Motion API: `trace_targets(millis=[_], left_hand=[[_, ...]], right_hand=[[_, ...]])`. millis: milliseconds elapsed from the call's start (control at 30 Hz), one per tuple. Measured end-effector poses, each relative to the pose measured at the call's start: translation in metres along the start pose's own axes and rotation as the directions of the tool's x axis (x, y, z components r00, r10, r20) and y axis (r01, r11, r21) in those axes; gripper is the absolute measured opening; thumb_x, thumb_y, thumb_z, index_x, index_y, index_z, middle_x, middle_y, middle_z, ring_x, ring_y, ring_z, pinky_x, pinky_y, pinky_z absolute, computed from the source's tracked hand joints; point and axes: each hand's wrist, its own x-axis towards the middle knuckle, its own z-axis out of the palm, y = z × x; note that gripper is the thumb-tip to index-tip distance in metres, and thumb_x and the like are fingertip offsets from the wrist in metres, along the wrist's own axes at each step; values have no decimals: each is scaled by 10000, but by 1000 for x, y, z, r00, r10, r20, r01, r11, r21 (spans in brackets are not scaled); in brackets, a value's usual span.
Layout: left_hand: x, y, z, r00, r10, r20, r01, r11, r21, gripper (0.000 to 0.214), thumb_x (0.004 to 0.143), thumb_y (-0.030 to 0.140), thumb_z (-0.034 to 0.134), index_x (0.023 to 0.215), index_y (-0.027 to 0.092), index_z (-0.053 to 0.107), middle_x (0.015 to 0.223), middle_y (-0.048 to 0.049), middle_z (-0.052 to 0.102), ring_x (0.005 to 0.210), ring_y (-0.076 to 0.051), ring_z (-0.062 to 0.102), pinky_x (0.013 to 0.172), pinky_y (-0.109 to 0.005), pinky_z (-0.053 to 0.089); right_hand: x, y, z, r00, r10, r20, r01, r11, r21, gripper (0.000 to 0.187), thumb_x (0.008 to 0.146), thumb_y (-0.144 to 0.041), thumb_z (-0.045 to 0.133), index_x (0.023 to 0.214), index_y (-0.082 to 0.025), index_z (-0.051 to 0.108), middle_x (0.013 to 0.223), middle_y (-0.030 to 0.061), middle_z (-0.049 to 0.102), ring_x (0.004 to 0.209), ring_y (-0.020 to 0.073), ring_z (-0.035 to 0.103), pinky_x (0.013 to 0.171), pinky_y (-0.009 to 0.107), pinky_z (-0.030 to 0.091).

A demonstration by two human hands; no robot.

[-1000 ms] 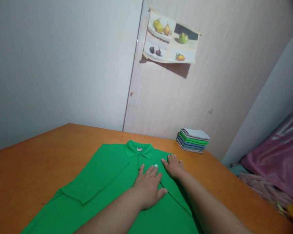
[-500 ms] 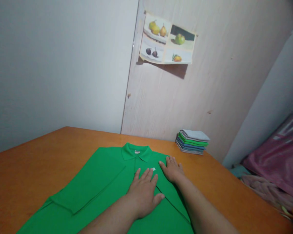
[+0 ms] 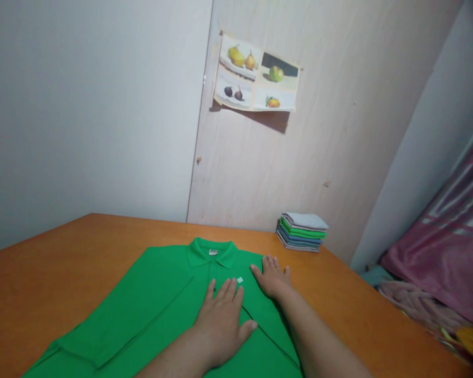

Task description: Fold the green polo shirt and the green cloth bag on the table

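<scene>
A green polo shirt [image 3: 161, 294] lies spread out, front side up, with its collar [image 3: 212, 253] toward the wall. Its lower part runs out of view at the bottom. My left hand [image 3: 223, 321] rests flat on the chest below the collar, fingers spread, covering part of the button placket. A small white patch [image 3: 239, 280] shows just beyond its fingertips. Over the shirt's right-hand shoulder lies my right hand [image 3: 273, 276], flat with fingers apart, its outer edge at the border of the cloth. Neither hand grips the fabric.
An orange-brown table [image 3: 82, 252] carries the shirt. A stack of folded cloths [image 3: 302, 231] stands at its back right, near the wall. A sheet of fruit pictures [image 3: 257, 73] hangs on the wall. Pink shiny fabric [image 3: 437, 262] is beyond the right table edge.
The view has shifted slightly, so everything appears a little lower and further left. Both hands stay flat on the shirt in nearly the same places.
</scene>
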Motion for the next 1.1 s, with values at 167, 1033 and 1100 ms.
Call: trace_targets(millis=[167, 1033, 1100], left_hand=[[2, 0, 0, 1000, -8, 7, 8, 1000, -9, 795, 933, 693, 281, 1520, 165, 372, 1594, -157, 252, 1501, -319, 139, 1192, -623, 15], [0, 5, -7, 1000, -19, 15, 19, 1000, 0, 799, 923, 680, 296, 1507, 144, 399, 1582, -175, 296, 1495, -334, 172, 1192, -621, 46], [-1, 7, -9, 1000, -26, 13, 26, 999, 21, 797, 915, 674, 321, 1493, 134, 423, 1573, -190, 314, 1488, -344, 199, 1186, -630, 42]], right_hand=[[-18, -9, 4, 995, -94, -34, 93, 995, -33, 901, 922, -710, 147, 1567, -83, 201, 1638, 146, 132, 1516, 294, 40, 1182, 565, -21], [-19, -9, 2, 993, -119, 26, 120, 992, -25, 896, 926, -713, 137, 1575, -96, 169, 1643, 124, 122, 1518, 276, 38, 1193, 540, 18], [-13, -4, 0, 998, -59, 15, 60, 998, -27, 881, 935, -696, 138, 1574, -89, 166, 1644, 130, 113, 1517, 278, 41, 1191, 547, 30]])
